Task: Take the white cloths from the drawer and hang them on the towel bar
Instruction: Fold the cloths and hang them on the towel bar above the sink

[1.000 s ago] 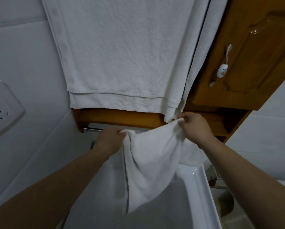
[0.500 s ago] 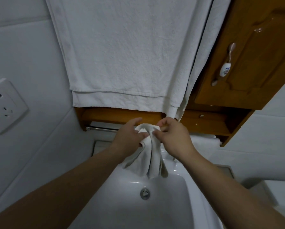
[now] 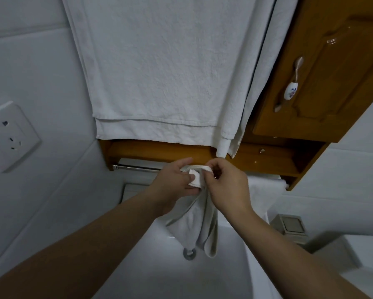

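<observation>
White cloth [image 3: 199, 221]: small terry piece, off-white, gathered at its top edge into a narrow bunch; the rest hangs in several long loose folds, the longest fold ending in a rounded tip. Surface looks soft and slightly creased, greyish in the dim light.

Landmark: towel bar [image 3: 138, 167], a thin metal rod under the wooden shelf [image 3: 159, 151].

Cloth position: the bunched top sits just in front of the towel bar, near its middle; whether it touches the bar cannot be told. The hanging folds drop below the bar, over the white sink [image 3: 159, 275], their tips close to the drain [image 3: 189, 254].

Hands: both meet at the top of the cloth. Left hand [image 3: 174, 182] is on the cloth's left side, thumb pressed onto the bunched edge, fingers curled beneath it, so it grips the cloth. Right hand [image 3: 226, 186] is on the cloth's right side, fingertips pinching the same edge. The folds fall between and below the two wrists.

Above the bar: large white towel [image 3: 166, 67] hangs flat down to the shelf. Right of the bar: a second white cloth [image 3: 261, 188] draped by the bar's end.
</observation>
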`<state>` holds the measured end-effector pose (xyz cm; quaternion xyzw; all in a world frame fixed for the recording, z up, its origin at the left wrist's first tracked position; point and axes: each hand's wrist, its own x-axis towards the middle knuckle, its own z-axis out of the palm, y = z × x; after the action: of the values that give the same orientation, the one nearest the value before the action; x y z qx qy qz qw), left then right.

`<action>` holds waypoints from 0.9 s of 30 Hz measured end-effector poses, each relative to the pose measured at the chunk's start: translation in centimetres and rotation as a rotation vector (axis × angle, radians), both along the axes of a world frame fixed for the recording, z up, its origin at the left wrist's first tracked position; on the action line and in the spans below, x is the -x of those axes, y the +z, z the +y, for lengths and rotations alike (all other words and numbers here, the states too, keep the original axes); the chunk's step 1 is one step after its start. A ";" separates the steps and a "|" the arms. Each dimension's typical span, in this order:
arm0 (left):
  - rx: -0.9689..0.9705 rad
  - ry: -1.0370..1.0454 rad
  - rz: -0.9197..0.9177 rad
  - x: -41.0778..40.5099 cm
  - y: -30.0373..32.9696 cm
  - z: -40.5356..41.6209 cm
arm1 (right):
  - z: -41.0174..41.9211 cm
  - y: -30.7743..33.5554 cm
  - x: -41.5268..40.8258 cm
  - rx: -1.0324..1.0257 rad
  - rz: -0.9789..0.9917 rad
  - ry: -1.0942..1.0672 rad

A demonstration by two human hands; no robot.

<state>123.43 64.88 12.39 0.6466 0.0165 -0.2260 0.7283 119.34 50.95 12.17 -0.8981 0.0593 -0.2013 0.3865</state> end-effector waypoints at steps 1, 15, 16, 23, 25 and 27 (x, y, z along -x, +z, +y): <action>0.017 0.001 0.019 0.1 0.2 -0.1 | -0.1 0.1 0.0 -0.024 -0.035 -0.037; 0.061 0.071 0.117 2.4 0.8 -0.6 | 0.3 -0.5 1.4 0.292 0.104 0.214; 0.061 0.075 0.111 2.6 0.8 -0.7 | 0.2 -0.5 1.4 0.283 0.092 0.188; 0.093 0.103 0.104 3.4 1.7 -1.0 | 0.9 -0.6 2.2 0.331 -0.023 0.060; 0.102 0.116 0.121 3.7 1.7 -0.9 | 0.8 -0.6 2.2 0.323 -0.031 0.026; 0.101 0.134 0.138 3.9 1.8 -0.9 | 0.2 -0.3 2.0 0.266 -0.069 -0.056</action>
<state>119.57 63.96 14.23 0.5894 0.0985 -0.2213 0.7707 117.33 51.18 11.84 -0.9320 0.0438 -0.2486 0.2603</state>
